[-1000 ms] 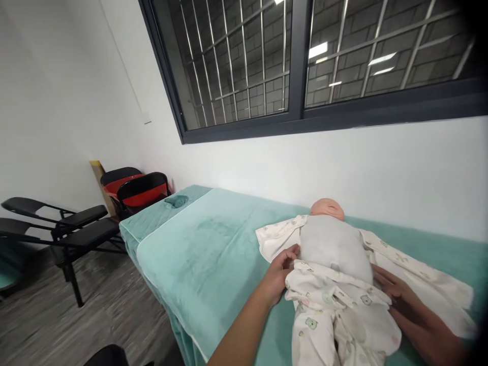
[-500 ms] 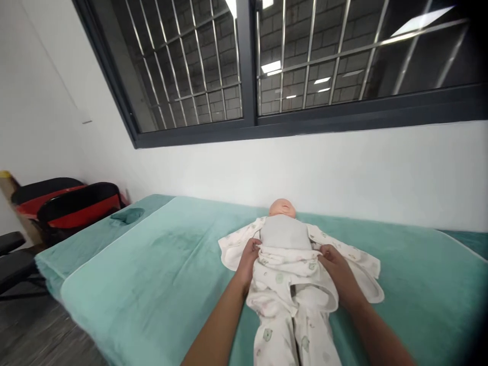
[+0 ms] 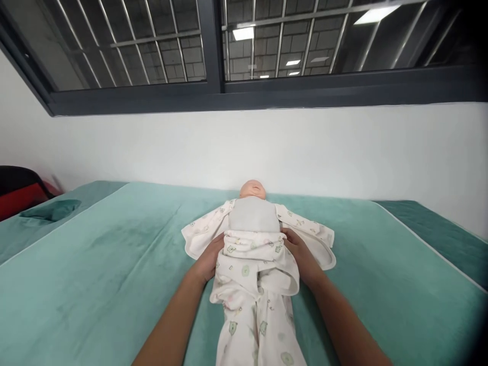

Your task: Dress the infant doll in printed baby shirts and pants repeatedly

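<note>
A baby doll [image 3: 252,188] lies on its back, its head toward the wall. Its grey torso [image 3: 254,214] shows between the sleeves of an open white printed baby top [image 3: 208,222]. White printed baby pants [image 3: 247,325] cover its legs, with bunched fabric at the waist. My left hand [image 3: 209,257] is closed on the waistband at the doll's left-of-view side, fingertips partly hidden by cloth. On the opposite side my right hand [image 3: 301,255] grips the waistband too, its fingers partly tucked behind the fabric.
Teal plush covering [image 3: 125,254] spreads over the bed, with a face hole [image 3: 49,211] at the left end. A white wall [image 3: 305,147] and a dark-framed barred window [image 3: 215,46] stand behind. A red and black chair [image 3: 23,193] is at far left.
The view has swung right, so the doll and hands appear farther left. Both hands remain at the pants' waistband, their fingers now more tucked in along the doll's sides.
</note>
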Tool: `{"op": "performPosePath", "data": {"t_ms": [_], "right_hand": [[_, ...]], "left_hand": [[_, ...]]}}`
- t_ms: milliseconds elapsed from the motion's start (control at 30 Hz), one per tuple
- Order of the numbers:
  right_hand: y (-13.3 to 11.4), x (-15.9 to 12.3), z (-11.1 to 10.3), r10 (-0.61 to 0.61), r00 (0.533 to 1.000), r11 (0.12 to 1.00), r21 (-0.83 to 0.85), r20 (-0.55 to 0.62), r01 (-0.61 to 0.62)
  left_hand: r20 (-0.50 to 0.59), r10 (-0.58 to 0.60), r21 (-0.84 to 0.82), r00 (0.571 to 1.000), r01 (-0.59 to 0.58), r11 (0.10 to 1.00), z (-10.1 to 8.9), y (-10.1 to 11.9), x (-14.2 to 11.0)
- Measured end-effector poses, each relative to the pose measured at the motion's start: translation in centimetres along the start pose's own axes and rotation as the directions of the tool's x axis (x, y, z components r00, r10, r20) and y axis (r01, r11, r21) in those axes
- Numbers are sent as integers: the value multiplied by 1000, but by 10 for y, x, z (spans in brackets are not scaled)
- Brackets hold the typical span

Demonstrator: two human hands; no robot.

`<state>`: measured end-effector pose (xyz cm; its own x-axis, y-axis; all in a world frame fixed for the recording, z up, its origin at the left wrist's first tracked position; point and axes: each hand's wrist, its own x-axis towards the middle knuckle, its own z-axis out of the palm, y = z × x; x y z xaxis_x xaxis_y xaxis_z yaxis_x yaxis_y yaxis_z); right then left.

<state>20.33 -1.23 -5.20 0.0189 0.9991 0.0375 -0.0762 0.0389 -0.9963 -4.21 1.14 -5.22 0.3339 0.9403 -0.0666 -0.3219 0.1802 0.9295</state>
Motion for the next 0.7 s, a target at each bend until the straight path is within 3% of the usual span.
{"op": "performPosePath", "data": {"t_ms": [200,367,467,533,633,700], "right_hand": [[6,6,6,-111,992,970,223,65,94],[11,11,3,-93,992,930,364,89,55],[13,12,3,-105,988,915,399,110,52],[14,12,3,-113,989,919,387,98,67],[15,10,3,-126,989,932,349,74,93],[14,8,3,-128,989,940,326,69,99]], "left_hand": [[16,-309,-229,951,304,925,12,8,-4],[-17,-335,-219,942,323,921,18,12,-6],[-97,-234,-122,967,222,967,18,14,-6],[-169,-61,8,984,63,998,16,16,-6],[-209,183,191,961,-143,971,12,18,-5],[-211,226,225,951,-177,958,9,16,-4]]}}
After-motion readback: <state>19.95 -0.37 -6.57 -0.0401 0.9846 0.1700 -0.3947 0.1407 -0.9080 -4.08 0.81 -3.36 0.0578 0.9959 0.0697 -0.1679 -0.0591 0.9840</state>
